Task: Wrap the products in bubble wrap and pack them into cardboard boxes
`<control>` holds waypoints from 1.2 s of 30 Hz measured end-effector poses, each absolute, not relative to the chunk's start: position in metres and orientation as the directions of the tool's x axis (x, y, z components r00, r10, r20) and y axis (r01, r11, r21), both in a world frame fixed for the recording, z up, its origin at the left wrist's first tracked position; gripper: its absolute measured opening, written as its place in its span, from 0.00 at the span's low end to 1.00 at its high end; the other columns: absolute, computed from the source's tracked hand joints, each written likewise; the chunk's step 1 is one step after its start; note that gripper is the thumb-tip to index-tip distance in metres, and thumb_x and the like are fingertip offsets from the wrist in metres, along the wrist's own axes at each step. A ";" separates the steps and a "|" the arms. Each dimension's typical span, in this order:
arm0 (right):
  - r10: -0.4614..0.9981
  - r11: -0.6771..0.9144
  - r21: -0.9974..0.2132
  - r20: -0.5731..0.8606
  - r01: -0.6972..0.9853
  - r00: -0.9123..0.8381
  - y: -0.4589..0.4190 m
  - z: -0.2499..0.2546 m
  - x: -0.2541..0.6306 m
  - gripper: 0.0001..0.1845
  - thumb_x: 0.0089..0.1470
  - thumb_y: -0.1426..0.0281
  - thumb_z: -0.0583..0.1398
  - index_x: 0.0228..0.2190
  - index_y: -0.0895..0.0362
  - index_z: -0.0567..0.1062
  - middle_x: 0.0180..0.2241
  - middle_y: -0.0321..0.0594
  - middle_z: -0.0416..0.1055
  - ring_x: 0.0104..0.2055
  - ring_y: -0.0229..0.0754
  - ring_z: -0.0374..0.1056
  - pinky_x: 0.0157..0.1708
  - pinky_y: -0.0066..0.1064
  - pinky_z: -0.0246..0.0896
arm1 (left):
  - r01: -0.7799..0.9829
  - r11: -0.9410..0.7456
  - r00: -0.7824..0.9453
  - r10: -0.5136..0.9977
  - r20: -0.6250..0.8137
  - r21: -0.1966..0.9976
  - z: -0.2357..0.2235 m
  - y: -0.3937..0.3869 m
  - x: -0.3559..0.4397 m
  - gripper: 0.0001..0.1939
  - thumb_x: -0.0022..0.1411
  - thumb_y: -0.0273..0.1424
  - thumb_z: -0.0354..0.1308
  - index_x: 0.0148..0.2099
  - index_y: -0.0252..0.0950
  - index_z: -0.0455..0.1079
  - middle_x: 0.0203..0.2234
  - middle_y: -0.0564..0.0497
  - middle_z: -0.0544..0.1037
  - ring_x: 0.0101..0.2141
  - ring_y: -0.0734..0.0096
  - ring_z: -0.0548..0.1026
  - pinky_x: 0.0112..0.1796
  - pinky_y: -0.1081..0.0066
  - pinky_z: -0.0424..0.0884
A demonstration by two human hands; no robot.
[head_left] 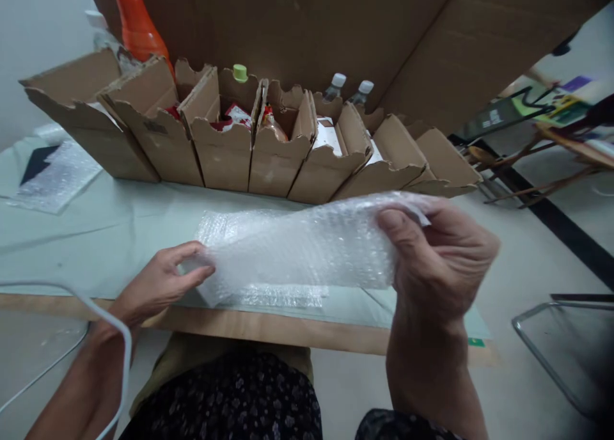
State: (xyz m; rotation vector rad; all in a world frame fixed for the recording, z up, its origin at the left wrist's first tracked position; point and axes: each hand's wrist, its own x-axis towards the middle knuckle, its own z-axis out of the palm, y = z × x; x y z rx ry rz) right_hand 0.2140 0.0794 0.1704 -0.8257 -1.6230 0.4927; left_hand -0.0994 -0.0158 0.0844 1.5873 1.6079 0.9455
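Observation:
A clear bubble wrap bag (307,248) is stretched between my two hands over the table. My left hand (165,277) pinches its left end between thumb and fingers. My right hand (436,254) grips the right end, thumb on the near face and fingers behind, and is raised higher than the left. Below it, more bubble wrap (288,295) lies flat on the pale green tablecloth (144,216). Whether anything is inside the held piece cannot be made out.
A row of cardboard bins (225,158) holding packets and bottles stands behind the wrap. An orange bottle (141,27) rises at the back left. Another bubble wrap piece (60,178) with a dark item lies left. A white cable (122,328) crosses my left forearm.

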 end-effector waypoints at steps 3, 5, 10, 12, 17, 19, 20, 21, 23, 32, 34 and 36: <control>0.861 0.489 -0.822 0.508 0.294 -0.012 0.084 0.136 0.238 0.01 0.56 0.68 0.69 0.33 0.52 0.82 0.29 0.33 0.77 0.32 0.38 0.70 0.33 0.30 0.65 | 0.378 0.160 -0.118 0.985 -0.124 0.912 0.086 -0.022 -0.115 0.17 0.56 0.46 0.65 0.41 0.40 0.76 0.29 0.52 0.79 0.29 0.66 0.75 0.30 0.70 0.69; 0.911 0.390 -0.853 0.413 0.346 -0.009 0.091 0.109 0.243 0.06 0.56 0.65 0.67 0.30 0.54 0.80 0.27 0.34 0.75 0.31 0.38 0.69 0.33 0.30 0.65 | 0.375 0.185 -0.183 0.975 -0.123 0.908 0.089 -0.013 -0.118 0.26 0.54 0.47 0.65 0.52 0.40 0.74 0.31 0.51 0.79 0.29 0.65 0.75 0.30 0.70 0.70; 0.964 0.242 -0.755 0.258 0.609 -0.063 0.117 0.055 0.238 0.11 0.55 0.61 0.61 0.32 0.56 0.78 0.27 0.38 0.76 0.30 0.42 0.68 0.34 0.34 0.65 | 0.739 0.233 -0.309 0.951 0.012 0.632 0.077 0.031 -0.109 0.33 0.58 0.40 0.62 0.63 0.34 0.68 0.41 0.42 0.80 0.41 0.53 0.78 0.46 0.56 0.72; 0.962 0.227 -0.596 0.261 0.771 -0.082 0.122 0.045 0.237 0.16 0.54 0.62 0.60 0.40 0.58 0.79 0.35 0.46 0.79 0.36 0.47 0.72 0.40 0.40 0.66 | 0.875 0.261 -0.328 0.939 0.103 0.407 0.070 0.038 -0.103 0.33 0.59 0.35 0.62 0.66 0.32 0.66 0.51 0.35 0.77 0.52 0.42 0.74 0.55 0.46 0.66; 0.800 0.420 -0.215 0.546 0.882 -0.247 0.105 0.046 0.231 0.28 0.62 0.61 0.59 0.60 0.59 0.69 0.65 0.60 0.64 0.60 0.60 0.66 0.53 0.50 0.63 | 0.979 0.066 -0.135 0.920 0.369 0.194 0.059 0.016 -0.077 0.28 0.67 0.33 0.56 0.67 0.32 0.64 0.70 0.30 0.57 0.69 0.36 0.54 0.64 0.38 0.52; 0.746 0.550 -0.131 0.521 0.825 -0.415 0.095 0.046 0.225 0.24 0.65 0.62 0.58 0.59 0.56 0.71 0.66 0.58 0.63 0.61 0.58 0.67 0.53 0.50 0.64 | 0.978 -0.081 0.007 0.934 0.358 0.193 0.051 0.007 -0.065 0.26 0.69 0.33 0.54 0.67 0.36 0.65 0.71 0.34 0.56 0.70 0.40 0.52 0.65 0.41 0.53; 0.729 0.607 -0.106 0.469 0.787 -0.499 0.091 0.043 0.223 0.21 0.65 0.64 0.58 0.57 0.56 0.73 0.65 0.57 0.65 0.60 0.58 0.68 0.52 0.50 0.65 | 0.970 -0.137 0.066 0.944 0.322 0.202 0.046 0.005 -0.059 0.26 0.69 0.34 0.54 0.67 0.38 0.65 0.71 0.35 0.57 0.70 0.41 0.53 0.64 0.41 0.54; 0.718 0.648 -0.094 0.406 0.756 -0.565 0.088 0.040 0.221 0.19 0.65 0.65 0.58 0.55 0.55 0.74 0.63 0.56 0.68 0.59 0.58 0.69 0.51 0.50 0.66 | 0.962 -0.167 0.105 0.957 0.271 0.215 0.039 0.003 -0.055 0.26 0.69 0.35 0.55 0.67 0.39 0.65 0.71 0.36 0.59 0.70 0.40 0.55 0.64 0.40 0.56; 0.716 0.682 -0.104 0.297 0.723 -0.632 0.089 0.034 0.220 0.18 0.64 0.68 0.58 0.53 0.54 0.76 0.60 0.55 0.72 0.58 0.59 0.70 0.50 0.51 0.69 | 0.955 -0.179 0.135 0.973 0.190 0.238 0.025 0.003 -0.050 0.27 0.68 0.36 0.56 0.68 0.42 0.65 0.69 0.36 0.63 0.68 0.38 0.59 0.62 0.35 0.55; 0.500 0.847 -0.116 0.504 0.518 -0.704 0.157 0.164 0.164 0.11 0.64 0.66 0.59 0.44 0.52 0.80 0.54 0.48 0.77 0.56 0.55 0.73 0.50 0.50 0.68 | 0.932 -0.155 0.095 0.977 0.192 0.327 0.005 0.006 -0.047 0.30 0.65 0.34 0.59 0.68 0.46 0.64 0.70 0.39 0.61 0.70 0.39 0.56 0.64 0.31 0.48; 0.377 0.913 -0.072 0.533 0.402 -0.758 0.182 0.208 0.111 0.09 0.63 0.69 0.60 0.42 0.53 0.81 0.53 0.46 0.78 0.54 0.52 0.73 0.52 0.48 0.66 | 0.925 -0.153 0.080 0.973 0.215 0.348 0.003 0.006 -0.046 0.30 0.65 0.34 0.59 0.68 0.47 0.64 0.70 0.40 0.61 0.70 0.41 0.56 0.65 0.32 0.46; 0.331 0.928 -0.016 0.499 0.373 -0.801 0.212 0.239 0.048 0.09 0.62 0.72 0.60 0.40 0.53 0.82 0.51 0.45 0.79 0.52 0.52 0.73 0.52 0.47 0.64 | 0.916 -0.154 0.069 0.970 0.232 0.370 0.001 0.007 -0.045 0.30 0.66 0.36 0.58 0.69 0.47 0.63 0.71 0.41 0.60 0.71 0.41 0.55 0.65 0.31 0.46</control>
